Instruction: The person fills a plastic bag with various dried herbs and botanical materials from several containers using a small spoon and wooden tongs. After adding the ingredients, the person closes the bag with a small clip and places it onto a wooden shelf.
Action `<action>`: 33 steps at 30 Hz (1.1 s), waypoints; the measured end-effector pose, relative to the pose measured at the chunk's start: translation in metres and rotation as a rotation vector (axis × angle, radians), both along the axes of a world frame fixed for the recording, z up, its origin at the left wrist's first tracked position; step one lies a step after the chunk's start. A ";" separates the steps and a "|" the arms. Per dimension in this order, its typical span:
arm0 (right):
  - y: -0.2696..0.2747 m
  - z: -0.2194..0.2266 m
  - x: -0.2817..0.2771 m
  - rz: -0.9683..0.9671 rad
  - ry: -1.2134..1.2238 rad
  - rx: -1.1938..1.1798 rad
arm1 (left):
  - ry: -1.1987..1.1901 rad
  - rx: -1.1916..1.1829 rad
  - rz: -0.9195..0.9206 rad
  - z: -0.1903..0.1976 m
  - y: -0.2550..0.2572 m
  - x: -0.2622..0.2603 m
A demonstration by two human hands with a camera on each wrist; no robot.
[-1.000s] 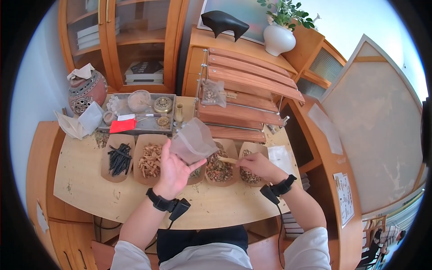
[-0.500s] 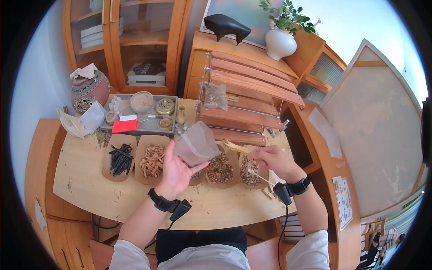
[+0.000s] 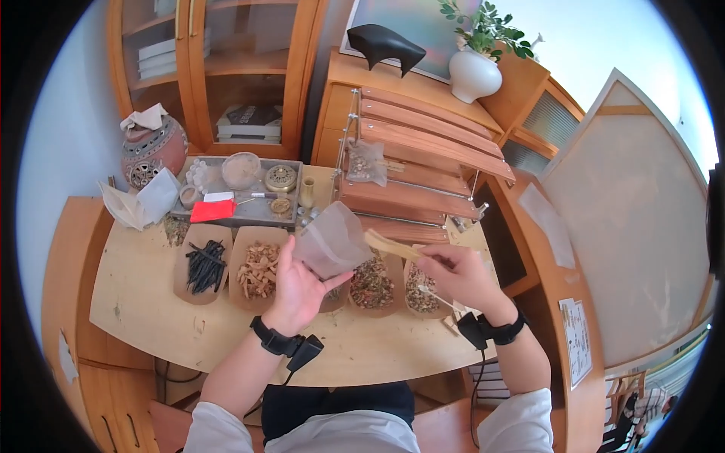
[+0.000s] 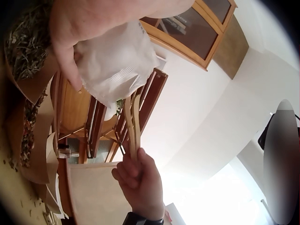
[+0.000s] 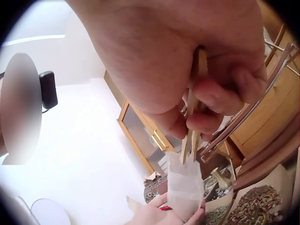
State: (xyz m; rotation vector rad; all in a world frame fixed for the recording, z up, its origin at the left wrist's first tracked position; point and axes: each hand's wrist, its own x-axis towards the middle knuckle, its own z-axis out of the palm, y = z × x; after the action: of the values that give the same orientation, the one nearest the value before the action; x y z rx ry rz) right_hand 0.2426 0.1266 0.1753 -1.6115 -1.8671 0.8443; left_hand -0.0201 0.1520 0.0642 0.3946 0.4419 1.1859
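Observation:
My left hand (image 3: 297,296), palm up, holds a translucent white pouch (image 3: 331,239) over the row of paper trays. Its thumb lies along the pouch's left side. My right hand (image 3: 464,275) grips slim wooden tongs (image 3: 389,245), whose tips sit right at the pouch's upper edge. In the right wrist view the tongs (image 5: 194,112) run between curled fingers toward the pouch (image 5: 183,187). Below stand paper trays with black sticks (image 3: 205,268), pale wood chips (image 3: 258,270), mixed dried herbs (image 3: 371,285) and speckled bits (image 3: 419,293). The left hand mostly covers a tray of green herbs (image 4: 30,47) in the head view.
A thin pale stick (image 3: 438,297) leans in the rightmost tray. Behind the trays, a grey tray (image 3: 249,220) carries small dishes and a red packet (image 3: 212,211). A slatted wooden rack (image 3: 408,192) with a filled clear bag (image 3: 368,162) stands behind the hands. A patterned jar (image 3: 155,151) sits back left.
My right hand has lifted the tongs from the mixed-herb tray, moved right, then brought the tips left to the pouch. The left hand and pouch have barely moved.

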 end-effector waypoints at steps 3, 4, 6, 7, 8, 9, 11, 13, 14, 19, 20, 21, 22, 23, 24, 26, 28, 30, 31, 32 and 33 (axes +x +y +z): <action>0.005 -0.016 0.017 -0.001 0.019 0.021 | -0.001 -0.010 0.061 -0.001 0.000 -0.001; 0.006 -0.020 0.017 0.049 -0.088 0.047 | 0.001 -0.015 0.076 -0.001 0.000 -0.001; 0.005 -0.030 0.012 0.138 -0.298 0.102 | -0.001 -0.029 0.093 -0.004 0.002 0.000; 0.004 -0.037 0.008 0.165 -0.361 0.156 | -0.001 -0.034 0.099 -0.004 0.002 0.000; 0.004 -0.045 0.003 0.190 -0.424 0.209 | 0.001 -0.040 0.101 -0.004 0.002 0.000; 0.003 -0.052 -0.003 0.215 -0.488 0.262 | 0.003 -0.045 0.103 -0.004 0.003 0.001; 0.001 -0.064 -0.016 0.229 -0.539 0.326 | 0.008 -0.050 0.101 -0.004 0.003 0.001; 0.000 -0.070 -0.019 0.210 -0.587 0.352 | 0.013 -0.050 0.101 -0.003 0.003 0.001; 0.001 -0.071 -0.019 0.185 -0.609 0.346 | 0.011 -0.051 0.098 -0.002 0.003 0.001; 0.006 -0.068 0.001 0.109 -0.709 0.299 | -0.011 -0.055 0.093 -0.005 0.004 0.000; 0.008 -0.065 0.006 0.096 -0.685 0.279 | -0.010 -0.049 0.090 -0.005 0.004 0.000; 0.011 -0.061 0.008 0.084 -0.661 0.259 | -0.009 -0.044 0.087 -0.005 0.004 0.000; 0.011 -0.054 0.009 0.063 -0.605 0.228 | -0.007 -0.038 0.084 -0.005 0.004 0.000; 0.014 -0.053 0.008 0.068 -0.591 0.248 | -0.007 -0.033 0.088 -0.006 0.003 -0.001; 0.017 -0.052 0.007 0.069 -0.576 0.266 | -0.005 -0.029 0.090 -0.006 0.003 0.000; 0.022 -0.054 0.003 0.084 -0.542 0.282 | 0.004 -0.034 0.086 -0.005 0.003 0.001; 0.029 -0.064 -0.005 0.113 -0.502 0.283 | 0.017 -0.049 0.083 -0.004 0.003 0.001; 0.033 -0.073 -0.011 0.152 -0.571 0.266 | 0.029 -0.049 0.087 -0.002 0.003 0.002; 0.035 -0.074 -0.013 0.176 -0.606 0.258 | 0.033 -0.049 0.094 -0.002 0.003 0.002; 0.035 -0.070 -0.012 0.176 -0.653 0.214 | 0.033 -0.049 0.090 -0.002 0.003 0.002; 0.033 -0.062 -0.011 0.181 -0.703 0.170 | 0.030 -0.049 0.089 -0.002 0.003 0.002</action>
State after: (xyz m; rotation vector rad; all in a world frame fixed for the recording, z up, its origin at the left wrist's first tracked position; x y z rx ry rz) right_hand 0.2319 0.1597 0.1133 -1.7857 -2.5039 0.1605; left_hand -0.0183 0.1552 0.0626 0.3540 0.5181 1.2542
